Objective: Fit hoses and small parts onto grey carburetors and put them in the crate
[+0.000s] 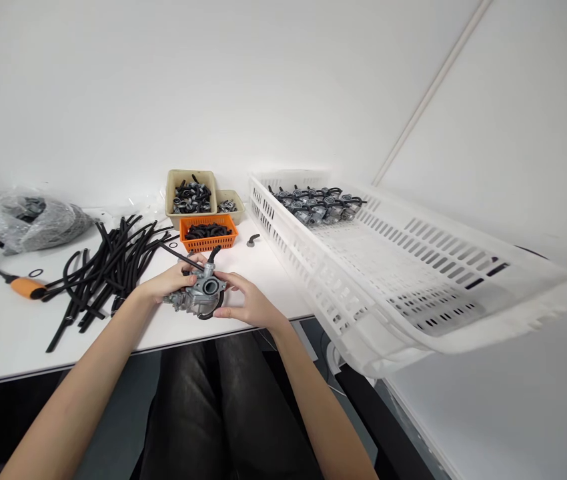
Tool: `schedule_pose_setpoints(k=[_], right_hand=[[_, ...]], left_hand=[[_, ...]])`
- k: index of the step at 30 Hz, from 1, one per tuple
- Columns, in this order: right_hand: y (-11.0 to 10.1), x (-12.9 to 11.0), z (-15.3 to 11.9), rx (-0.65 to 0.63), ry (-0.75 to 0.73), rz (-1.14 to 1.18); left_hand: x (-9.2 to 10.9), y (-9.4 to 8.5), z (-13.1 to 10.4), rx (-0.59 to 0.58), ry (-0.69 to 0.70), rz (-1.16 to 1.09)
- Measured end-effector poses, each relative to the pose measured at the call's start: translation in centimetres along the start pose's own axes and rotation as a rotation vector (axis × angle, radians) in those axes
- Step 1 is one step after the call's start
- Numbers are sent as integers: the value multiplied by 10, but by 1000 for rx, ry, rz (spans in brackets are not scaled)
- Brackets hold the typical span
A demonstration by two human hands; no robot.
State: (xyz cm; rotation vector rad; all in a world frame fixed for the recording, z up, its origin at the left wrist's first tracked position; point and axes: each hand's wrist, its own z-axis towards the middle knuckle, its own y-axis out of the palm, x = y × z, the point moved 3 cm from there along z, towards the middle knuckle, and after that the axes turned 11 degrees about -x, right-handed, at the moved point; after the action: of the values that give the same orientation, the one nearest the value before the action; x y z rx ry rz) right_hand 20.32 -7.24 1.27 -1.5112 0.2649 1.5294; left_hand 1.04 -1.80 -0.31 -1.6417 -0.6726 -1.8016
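Note:
A grey metal carburetor (196, 297) is held up near the table's front edge, its round bore facing me. A short black elbow hose stands on its top, a long thin black tube runs from it to the upper left, and a black hose curves round its lower right side. My left hand (171, 281) grips it from the left, fingers partly hidden behind it. My right hand (248, 301) holds its right side, with the thumb at the curved hose and the fingers behind the body.
Black hoses (113, 267) lie left, near an orange-handled tool (28, 288) and a plastic bag (38, 223). Behind are an orange basket (208, 244) and beige bins (169, 193) of parts. A small elbow piece (253, 240) lies alone. Right, a white crate (308, 267) holds several carburetors (318, 208).

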Motion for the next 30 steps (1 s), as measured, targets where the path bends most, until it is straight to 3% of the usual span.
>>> schedule_pose_setpoints(k=[9,17,23,30], right_hand=[[2,6,0,15,-11,-18],[2,6,1,-34,-40,-47],[2,7,1,5,-6,-53],[-1,0,-2,42,-18,-37]], left_hand=[[-1,1,-3,20,-94,-43],[5,4,-2,42,-62,-4],[3,3,-3,63,-78,-14],[2,3,-2,30,-4,-19]])
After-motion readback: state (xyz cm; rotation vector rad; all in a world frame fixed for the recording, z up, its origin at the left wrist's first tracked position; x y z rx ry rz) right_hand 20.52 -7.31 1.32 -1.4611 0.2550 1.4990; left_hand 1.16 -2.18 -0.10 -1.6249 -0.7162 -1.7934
